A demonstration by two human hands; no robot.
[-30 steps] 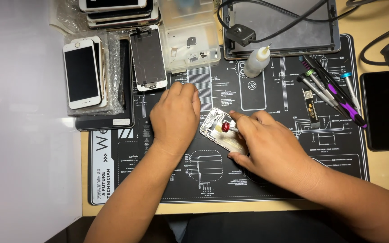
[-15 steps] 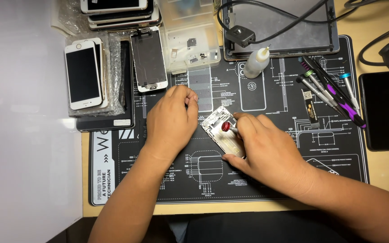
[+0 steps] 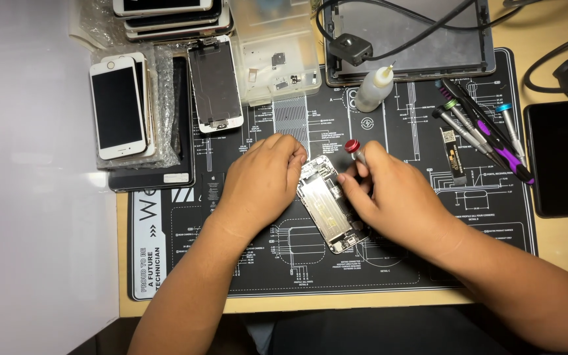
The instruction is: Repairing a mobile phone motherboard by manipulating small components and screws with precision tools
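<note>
One opened phone [image 3: 329,212], one bottle [image 3: 371,89], perhaps four spare screwdrivers [image 3: 480,129].

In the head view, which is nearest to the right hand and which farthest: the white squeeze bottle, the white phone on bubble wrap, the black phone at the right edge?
From the right hand:
1. White squeeze bottle, just above it on the mat.
2. Black phone, off the mat's right side.
3. White phone, far left on bubble wrap.

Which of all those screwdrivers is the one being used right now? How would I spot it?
Find the big black work mat covered in white drawings, then the opened phone lying at its middle between two hands. The right hand grips a screwdriver over the phone's top end. Its round cap is red, while the spare screwdrivers lying at the right have green, blue and purple parts.
</note>
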